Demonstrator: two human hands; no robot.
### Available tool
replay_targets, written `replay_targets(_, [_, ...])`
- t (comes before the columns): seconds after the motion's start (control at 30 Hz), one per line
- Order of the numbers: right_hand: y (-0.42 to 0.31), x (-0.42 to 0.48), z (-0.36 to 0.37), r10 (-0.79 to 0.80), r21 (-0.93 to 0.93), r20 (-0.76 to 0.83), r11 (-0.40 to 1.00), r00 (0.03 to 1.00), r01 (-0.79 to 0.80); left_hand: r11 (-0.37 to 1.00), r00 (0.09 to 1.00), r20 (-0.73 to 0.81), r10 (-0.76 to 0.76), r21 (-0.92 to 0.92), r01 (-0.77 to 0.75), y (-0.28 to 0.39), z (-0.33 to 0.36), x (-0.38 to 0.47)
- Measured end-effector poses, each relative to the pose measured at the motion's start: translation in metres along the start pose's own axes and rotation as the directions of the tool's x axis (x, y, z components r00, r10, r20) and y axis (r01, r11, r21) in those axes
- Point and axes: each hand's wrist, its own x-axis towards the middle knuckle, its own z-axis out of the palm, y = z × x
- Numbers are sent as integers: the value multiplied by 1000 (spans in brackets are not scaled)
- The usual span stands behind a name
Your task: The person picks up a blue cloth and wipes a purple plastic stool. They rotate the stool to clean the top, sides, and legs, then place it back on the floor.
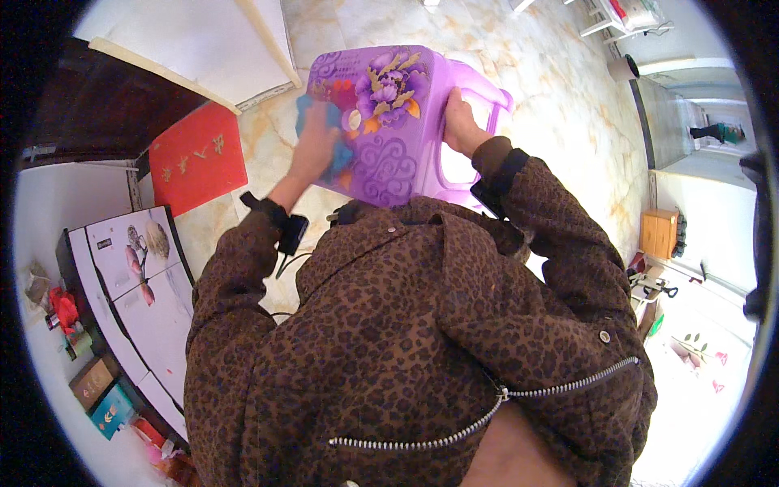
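A purple plastic stool with a printed flower pattern lies tipped before me, its patterned seat turned up and to the left. My left hand, blurred, presses a blue cloth on the left part of that seat. On the other side, my right hand grips the stool's frame beside an opening between its legs. Both wrists carry black straps with small dark devices. The stool's lower end is close to my leopard-patterned jacket.
A red mat with writing lies on the marbled tile floor at left. A floral-fronted refrigerator stands below it. White furniture is at upper right, a wooden cabinet at right. A person is far off at right.
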Motion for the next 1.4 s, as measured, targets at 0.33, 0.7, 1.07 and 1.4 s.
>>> replay_targets(0.33, [15, 18, -5, -21, 15, 108, 1000, 994, 19, 848, 825, 198, 530, -122, -515, 124, 5, 37])
replay_targets(0.7, [-1, -3, 3, 27, 68, 84, 997, 996, -33, 821, 668, 502, 550, -174, -544, 56, -33, -12])
replay_targets(1.07, [0, 3, 2, 0, 30, 41, 1000, 999, -1, 990, 971, 196, 139, -61, -129, 23, -8, -31])
replay_targets(1.4, [-7, -5, 6, 39, 44, 152, 998, 988, -46, 800, 795, 194, 574, 75, -596, 87, -4, 98])
